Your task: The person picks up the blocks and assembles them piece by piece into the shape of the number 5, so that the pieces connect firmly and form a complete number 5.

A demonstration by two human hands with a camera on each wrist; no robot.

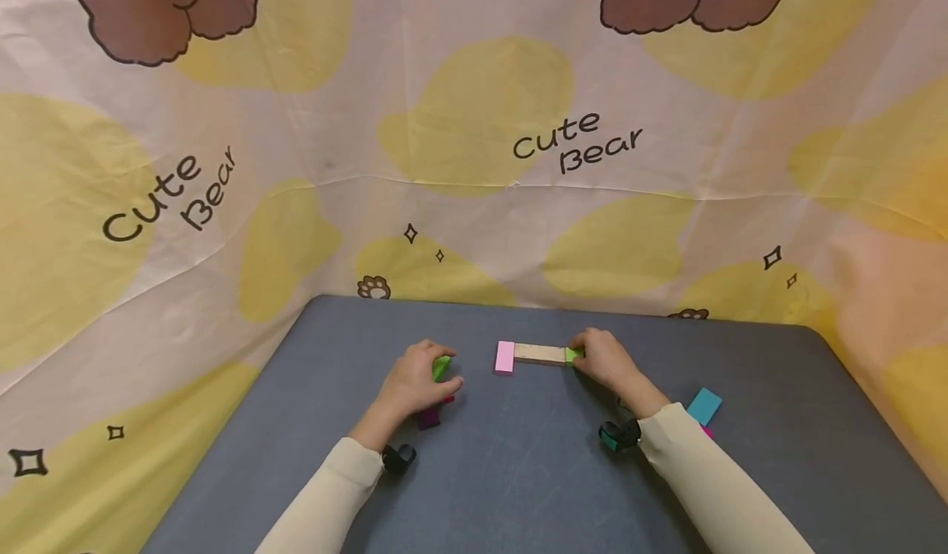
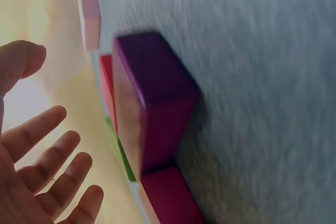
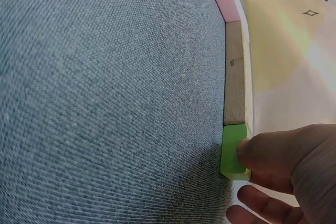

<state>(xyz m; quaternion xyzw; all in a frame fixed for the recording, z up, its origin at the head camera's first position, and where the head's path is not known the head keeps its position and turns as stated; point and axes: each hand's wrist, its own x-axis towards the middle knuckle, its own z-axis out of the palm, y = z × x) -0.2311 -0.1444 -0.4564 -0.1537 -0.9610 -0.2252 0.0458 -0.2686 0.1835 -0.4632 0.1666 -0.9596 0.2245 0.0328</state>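
Note:
My right hand (image 1: 609,362) pinches a green block (image 3: 233,149) between thumb and index finger. That block touches one end of a long natural-wood block (image 1: 540,354). A pink block (image 1: 504,357) sits crosswise at the wood block's other end. To the left, my left hand (image 1: 410,381) hovers with fingers and thumb spread, holding nothing. Close to it are another green block (image 1: 441,368), a red block (image 2: 107,90) and a purple block (image 2: 157,72). A dark magenta block (image 2: 172,196) adjoins the purple one in the left wrist view; my left hand partly covers this group in the head view.
A blue block (image 1: 704,407) lies right of my right forearm, with a magenta block (image 1: 707,431) mostly hidden beside the sleeve. The grey table (image 1: 518,488) ends at the back against a printed cloth (image 1: 474,233). Both wrists wear dark straps.

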